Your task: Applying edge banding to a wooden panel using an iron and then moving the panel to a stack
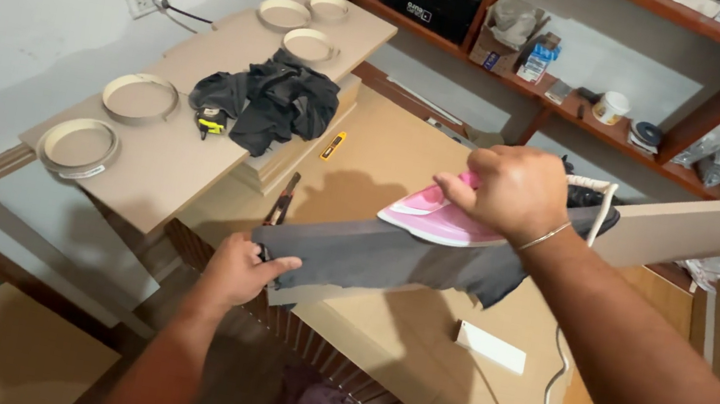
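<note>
Head view: our right hand grips the pink iron, left hand pinches the dark edge strip — it could scorch or slip askew.

The iron is pink and white, on a dark grey strip of cloth. A black garment lies on tan boards. The small block is white.

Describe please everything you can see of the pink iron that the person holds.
The pink iron has a pale pink body, a white lower part and a pointed nose aimed left. It looks like plastic. The right hand grips its handle from above and covers most of it. Its sole rests on a dark grey cloth strip laid along a board edge. A white cord hangs down near it.
</note>
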